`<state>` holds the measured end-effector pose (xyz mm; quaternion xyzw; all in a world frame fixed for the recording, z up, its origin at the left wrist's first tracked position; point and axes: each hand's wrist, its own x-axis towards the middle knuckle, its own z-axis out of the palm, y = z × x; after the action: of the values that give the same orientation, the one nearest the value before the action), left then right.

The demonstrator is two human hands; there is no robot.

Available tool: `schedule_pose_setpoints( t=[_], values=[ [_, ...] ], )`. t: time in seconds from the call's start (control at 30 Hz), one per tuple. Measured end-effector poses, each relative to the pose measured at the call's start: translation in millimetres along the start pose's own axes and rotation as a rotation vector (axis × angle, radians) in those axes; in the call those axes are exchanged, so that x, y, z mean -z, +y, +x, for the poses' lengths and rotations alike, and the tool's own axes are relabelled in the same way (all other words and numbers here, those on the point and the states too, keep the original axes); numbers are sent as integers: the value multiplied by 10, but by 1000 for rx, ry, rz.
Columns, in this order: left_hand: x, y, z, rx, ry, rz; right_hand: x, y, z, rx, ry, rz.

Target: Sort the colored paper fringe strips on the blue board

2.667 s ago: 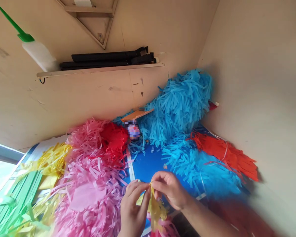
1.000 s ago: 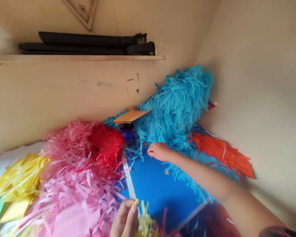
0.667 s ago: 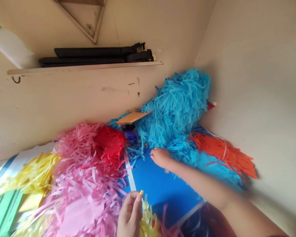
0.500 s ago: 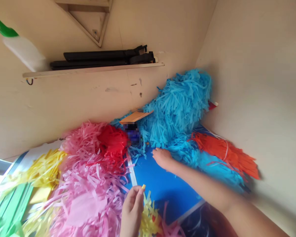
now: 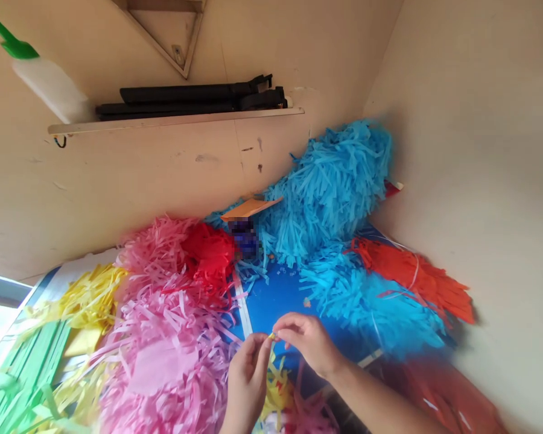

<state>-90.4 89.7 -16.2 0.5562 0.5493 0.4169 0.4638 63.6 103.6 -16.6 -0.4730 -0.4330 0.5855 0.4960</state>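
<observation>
The left hand (image 5: 248,377) and right hand (image 5: 308,343) come together, fingertips pinching a tiny yellow paper strip (image 5: 271,335) (barely visible) above the yellow fringe (image 5: 275,392), beside the pink fringe (image 5: 163,361).

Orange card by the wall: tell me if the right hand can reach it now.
Probably yes. Only the blue board and soft blue paper fringe lie between the right hand and the orange card, though that hand now pinches a small yellow piece.

Thin matt paper throughout: a narrow yellow paper strip (image 5: 271,335), shaggy rough-cut blue paper fringe (image 5: 335,181), pink paper fringe (image 5: 163,355). Beneath, a smooth blue sheet (image 5: 276,289); alongside, a matt painted wall (image 5: 470,150).
</observation>
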Motion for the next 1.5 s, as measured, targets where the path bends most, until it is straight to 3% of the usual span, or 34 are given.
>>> schedule_pose_setpoints(
  t=[0.5, 0.73, 0.9, 0.97, 1.07, 1.17, 1.33, 1.5],
  values=[
    [-104, 44, -74, -103, 35, 101, 11, 90, -130, -4, 156, 105],
    [-121, 12, -100, -102, 22, 131, 37, 108, -156, 3, 168, 126],
    [-118, 35, -96, -193, 9, 205, 50, 108, -183, 29, 177, 81],
    [-115, 38, -90, -247, -1, 249, 64, 92, -196, 75, 169, -5],
    [-95, 41, -87, -345, -10, 318, 98, 61, -212, 255, 137, -221],
    [-61, 61, -91, -383, -80, 324, 127, 52, -224, 385, 110, -348],
    [-34, 94, -92, -316, -102, 319, 128, 76, -259, 300, 102, -313],
    [-24, 76, -81, -360, -141, 336, 164, 14, -240, 155, 3, -215]
  ],
)
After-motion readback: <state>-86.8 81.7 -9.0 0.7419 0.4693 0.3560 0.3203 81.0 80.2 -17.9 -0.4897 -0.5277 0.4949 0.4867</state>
